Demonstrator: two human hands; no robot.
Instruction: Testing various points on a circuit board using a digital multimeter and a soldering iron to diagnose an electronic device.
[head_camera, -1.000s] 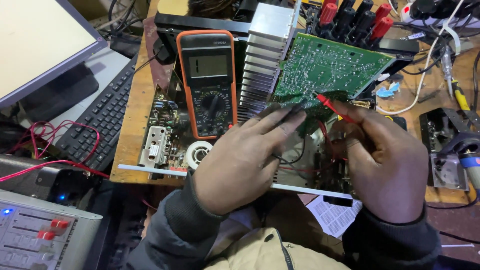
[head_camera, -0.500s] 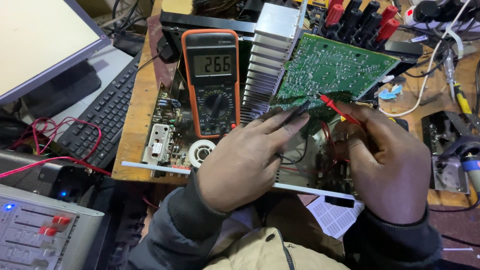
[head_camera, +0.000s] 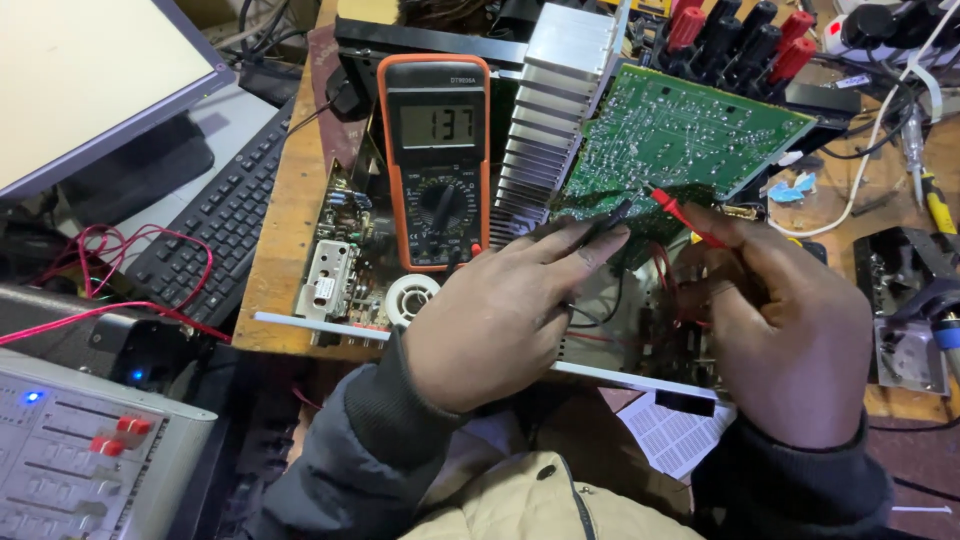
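A green circuit board (head_camera: 690, 140) is tilted up over an opened metal chassis (head_camera: 350, 265) on the wooden bench. My left hand (head_camera: 505, 310) pinches a black test probe (head_camera: 612, 215) against the board's lower edge. My right hand (head_camera: 775, 320) grips a red test probe (head_camera: 680, 212), its tip touching the board close to the black one. An orange and black multimeter (head_camera: 437, 160) stands against the chassis to the left, its display lit with digits. A ribbed aluminium heatsink (head_camera: 555, 110) rises between the meter and the board.
A black keyboard (head_camera: 215, 220) and a monitor (head_camera: 90, 80) lie at left, with red wires (head_camera: 120, 260) trailing. A grey mixer panel (head_camera: 80, 460) sits at the lower left. Red and black terminals (head_camera: 740, 30) line the back. A soldering stand (head_camera: 910, 300) and cables crowd the right.
The multimeter display went from blank to showing digits, and the reading has changed since. Both hands keep the probes on the board's lower edge, barely shifting.
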